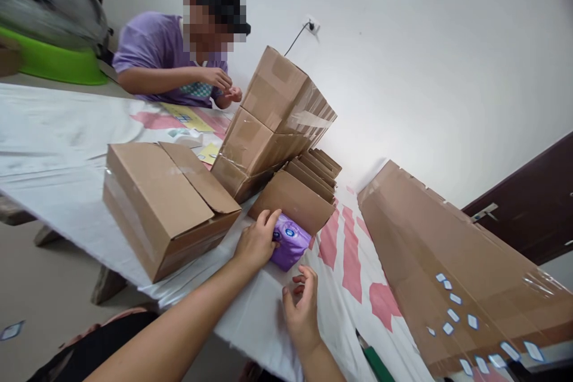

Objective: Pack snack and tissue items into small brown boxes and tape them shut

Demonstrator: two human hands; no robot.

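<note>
A shiny purple plastic-wrapped pack [292,241] with small round blue marks rests on the white cloth. My left hand [258,241] grips it along its left side, thumb and fingers against the wrap. Just below the pack, my right hand [302,309] is raised with loosely curled fingers apart and nothing in it. Directly behind the pack, a brown cardboard piece [290,196] leans at the front of a row of folded cardboard. Left of my left hand sits a cardboard box [161,191] with its top flaps folded over.
Stacked cardboard boxes [268,113] rise behind the pack. Across the table [67,125] sits a person in a purple shirt [154,42], hands together. A green-handled tool [376,364] lies near the front edge. A large cardboard panel [430,262] with small stickers stands right; a fan [49,0] stands far left.
</note>
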